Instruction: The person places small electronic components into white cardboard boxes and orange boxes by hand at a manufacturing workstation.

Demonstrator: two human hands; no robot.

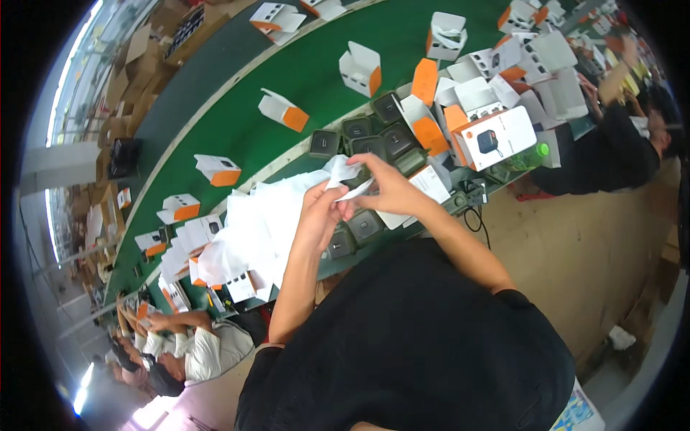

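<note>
The hands (pixel 388 188) partly hide a white sheet (pixel 345 171) and green cases (pixel 365 225) beneath; beyond them, the upper edge crops a white box (pixel 325 8); far to their right, a co-worker's hand (pixel 629 50) seems blurred.

Brown cardboard cartons (pixel 139 47) stood beyond the long green belt (pixel 309 79), a translucent green bottle (pixel 528 157) rested on its near side

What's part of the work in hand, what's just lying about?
Likely in use: thin white wrapping in left hand and right hand; white sheet pile; green square cases; white-and-orange boxes.

Likely incidental: green bottle; brown cartons; crumpled white scrap.
</note>
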